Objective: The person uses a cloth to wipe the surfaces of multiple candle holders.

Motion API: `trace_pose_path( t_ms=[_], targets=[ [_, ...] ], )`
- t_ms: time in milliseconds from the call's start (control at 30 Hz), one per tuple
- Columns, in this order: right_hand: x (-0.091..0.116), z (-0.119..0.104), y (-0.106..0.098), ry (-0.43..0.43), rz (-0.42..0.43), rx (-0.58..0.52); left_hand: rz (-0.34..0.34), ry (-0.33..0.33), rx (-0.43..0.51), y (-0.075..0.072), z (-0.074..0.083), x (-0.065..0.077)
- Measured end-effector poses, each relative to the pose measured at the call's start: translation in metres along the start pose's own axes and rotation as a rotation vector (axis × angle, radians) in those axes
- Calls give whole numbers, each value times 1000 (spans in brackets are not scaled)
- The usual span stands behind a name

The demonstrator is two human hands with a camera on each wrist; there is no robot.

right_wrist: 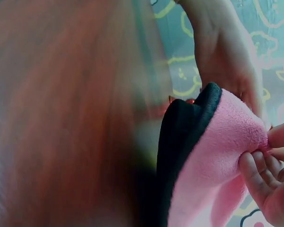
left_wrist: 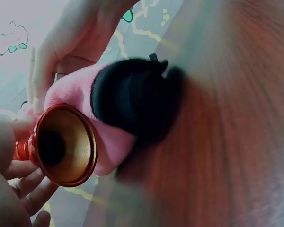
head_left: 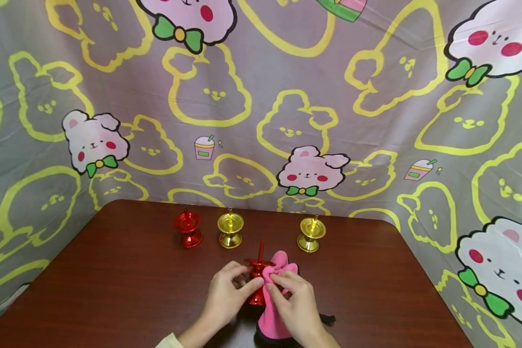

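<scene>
My left hand point(head_left: 228, 291) grips a shiny red candle holder point(head_left: 257, 296) by its stem, dish and thin spike upward. In the left wrist view, the hollow underside of the candle holder point(left_wrist: 78, 150) shows, gold-coloured inside and held off the table. Just right of it, my right hand point(head_left: 297, 302) pinches a pink plush glove point(head_left: 273, 319) between thumb and fingers. Finger-like lobes stand up at its top, and a black cuff point(right_wrist: 182, 137) edges its lower end. The pink fabric lies against the candle holder's side.
Behind the hands stand another red candle holder point(head_left: 190, 231) and two gold candle holders point(head_left: 230, 232) point(head_left: 311, 237), near the back edge of the brown table point(head_left: 126, 275). A black strap end point(head_left: 327, 319) sticks out right of the glove. A patterned cloth point(head_left: 243, 72) hangs around the table.
</scene>
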State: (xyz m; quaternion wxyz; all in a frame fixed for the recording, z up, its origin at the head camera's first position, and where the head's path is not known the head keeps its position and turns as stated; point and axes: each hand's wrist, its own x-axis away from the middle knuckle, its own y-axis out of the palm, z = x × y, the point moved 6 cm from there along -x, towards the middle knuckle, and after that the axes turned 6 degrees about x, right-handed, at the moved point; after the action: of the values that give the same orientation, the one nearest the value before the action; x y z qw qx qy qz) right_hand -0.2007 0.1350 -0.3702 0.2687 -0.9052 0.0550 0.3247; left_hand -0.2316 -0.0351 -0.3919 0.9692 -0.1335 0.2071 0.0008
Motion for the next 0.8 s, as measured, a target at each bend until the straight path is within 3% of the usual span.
trace_pose_path(
  t_ms=[100, 200, 300, 467, 533, 633, 800],
  targets=[
    [-6, 6, -4, 13, 8, -61, 3, 44, 112, -5, 6, -3],
    [-7, 14, -6, 65, -18, -148, 3, 42, 221, -9, 7, -4],
    [-6, 23, -4, 103, -50, -210, -29, -31, 344, -9, 1, -5],
    [-1, 30, 1, 99, -93, -294, -182, -181, 511, 0, -12, -1],
    [0, 30, 2, 75, -107, -320, -265, -214, 536, 3, -15, 2],
    [1, 30, 3, 42, -127, -344, -365, -197, 540, 6, -16, 5],
    [2, 28, 3, 39, -158, -352, -383, -128, 524, 4, -12, 7]
  ],
)
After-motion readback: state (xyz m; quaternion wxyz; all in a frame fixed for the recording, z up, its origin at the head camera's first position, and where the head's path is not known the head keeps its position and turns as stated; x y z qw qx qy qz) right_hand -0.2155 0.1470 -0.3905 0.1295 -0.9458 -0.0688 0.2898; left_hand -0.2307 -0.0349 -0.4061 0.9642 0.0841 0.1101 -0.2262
